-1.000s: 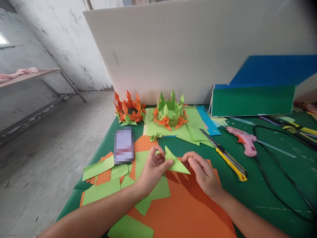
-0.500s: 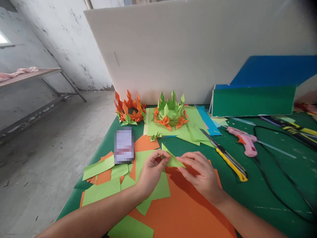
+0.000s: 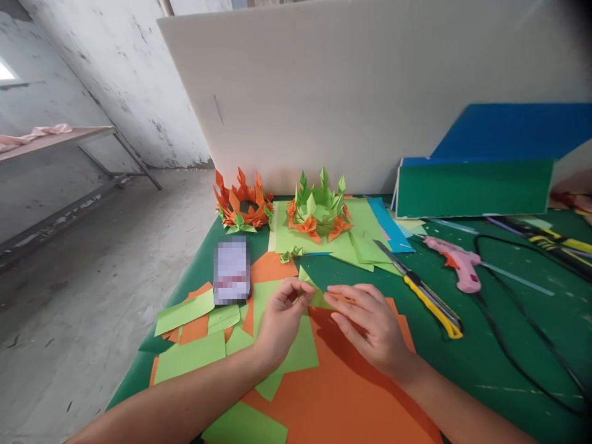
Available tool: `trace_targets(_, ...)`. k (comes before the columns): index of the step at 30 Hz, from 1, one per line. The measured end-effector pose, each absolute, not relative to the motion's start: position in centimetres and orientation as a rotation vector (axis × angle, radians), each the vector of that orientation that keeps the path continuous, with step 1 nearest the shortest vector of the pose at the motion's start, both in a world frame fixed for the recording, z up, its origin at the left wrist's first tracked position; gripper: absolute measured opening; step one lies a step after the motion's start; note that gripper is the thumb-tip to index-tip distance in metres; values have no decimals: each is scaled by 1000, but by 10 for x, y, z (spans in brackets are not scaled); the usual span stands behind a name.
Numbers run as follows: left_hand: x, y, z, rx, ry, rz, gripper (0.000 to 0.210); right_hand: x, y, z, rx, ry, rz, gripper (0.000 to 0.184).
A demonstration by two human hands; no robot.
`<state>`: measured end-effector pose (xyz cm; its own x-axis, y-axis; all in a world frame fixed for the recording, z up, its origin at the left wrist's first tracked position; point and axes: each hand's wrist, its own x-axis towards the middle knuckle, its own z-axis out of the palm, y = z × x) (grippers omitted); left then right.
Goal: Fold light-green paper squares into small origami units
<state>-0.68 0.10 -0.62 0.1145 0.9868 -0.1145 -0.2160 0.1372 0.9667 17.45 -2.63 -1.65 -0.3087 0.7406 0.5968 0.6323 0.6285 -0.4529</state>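
Note:
My left hand point(image 3: 282, 320) is closed, thumb and forefinger pinching a small folded piece of green paper point(image 3: 320, 300). One pointed corner of the paper sticks up past the fingertips. My right hand point(image 3: 377, 324) is open at the paper's right edge, its thumb apart from the fingers; whether the fingertips touch the paper I cannot tell. Below both hands lies a large orange sheet point(image 3: 351, 394). Green sheets point(image 3: 296, 354) overlap it on the left. A small green folded paper piece point(image 3: 290, 254) rests just beyond my hands.
An orange paper crown point(image 3: 235, 200) and a green paper crown point(image 3: 319, 206) stand at the back. A phone point(image 3: 232, 271) with a blurred screen lies left. On the right are a yellow utility knife point(image 3: 425, 296), a pink glue gun point(image 3: 457, 262) and its black cord point(image 3: 499, 342).
My right thumb and fingers have spread apart and come off their pinch on the green paper. The paper has tilted slightly in my left hand, which stays nearly in place.

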Motion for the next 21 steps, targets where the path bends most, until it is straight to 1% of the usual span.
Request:
trace_targets(5, -9, 2, -6, 953, 1050, 1152, 6, 174, -29, -17, -1057, -2120, 63, 46)
trace_targets(8, -10, 3, -7, 996, 1074, 1159, 5, 173, -29, -17, -1049, -2135, 76, 49)
trace_targets(10, -10, 3, -8, 1056, 1083, 1161, 8, 172, -29, -17, -1060, -2098, 167, 43)
trace_targets(15, -10, 4, -12, 1065, 1090, 1142, 10, 172, -23, -18, -1209, -1859, 599, 16)
trace_targets(17, -9, 4, -13, 1060, 1078, 1132, 10, 173, -21, -19, -1252, -1797, 691, 9)
trace_targets(19, -9, 5, -13, 1061, 1066, 1127, 10, 174, -20, -19, -1256, -1804, 695, 6)
trace_targets(21, -8, 5, -13, 1052, 1061, 1123, 11, 174, -20, -20, -1233, -1850, 654, 9)
